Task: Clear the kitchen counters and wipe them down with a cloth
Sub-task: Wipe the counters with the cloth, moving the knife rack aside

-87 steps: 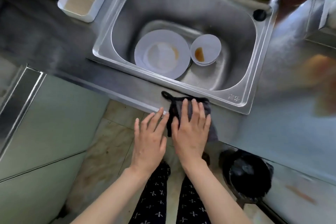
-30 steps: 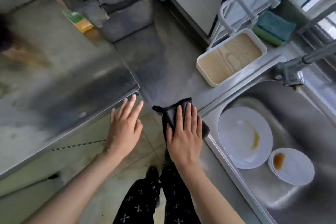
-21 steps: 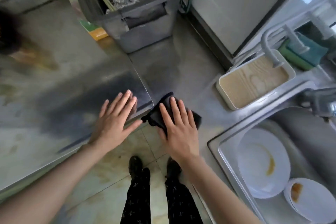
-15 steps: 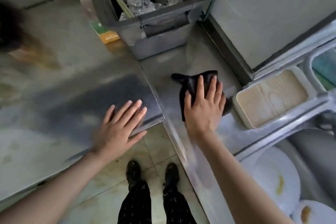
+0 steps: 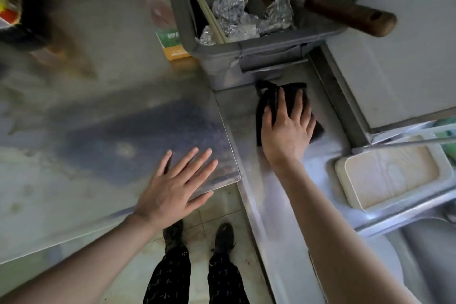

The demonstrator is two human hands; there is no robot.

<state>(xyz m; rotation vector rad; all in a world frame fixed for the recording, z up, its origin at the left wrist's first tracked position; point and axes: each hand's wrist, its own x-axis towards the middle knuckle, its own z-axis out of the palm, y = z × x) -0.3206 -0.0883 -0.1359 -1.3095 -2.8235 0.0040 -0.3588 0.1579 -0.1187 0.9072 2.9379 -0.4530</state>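
Note:
A dark cloth (image 5: 267, 100) lies flat on the steel counter (image 5: 276, 195), just in front of a grey bin. My right hand (image 5: 286, 128) presses down on the cloth with straight, spread fingers and covers most of it. My left hand (image 5: 176, 182) rests flat, fingers spread, on the corner of the adjoining steel counter (image 5: 98, 131) to the left. That left counter has dull stains and smears on it.
A grey bin (image 5: 246, 52) with crumpled foil and a wooden-handled tool (image 5: 345, 13) stands at the back. A green and yellow box (image 5: 167, 32) leans beside it. A white tray (image 5: 392, 177) sits right, the sink (image 5: 419, 254) below it. A dark bottle (image 5: 17, 7) stands far left.
My right hand has slid the cloth from the sink's front rim leftward, then back along the counter toward the grey bin. My left hand has settled flat on the left counter's corner.

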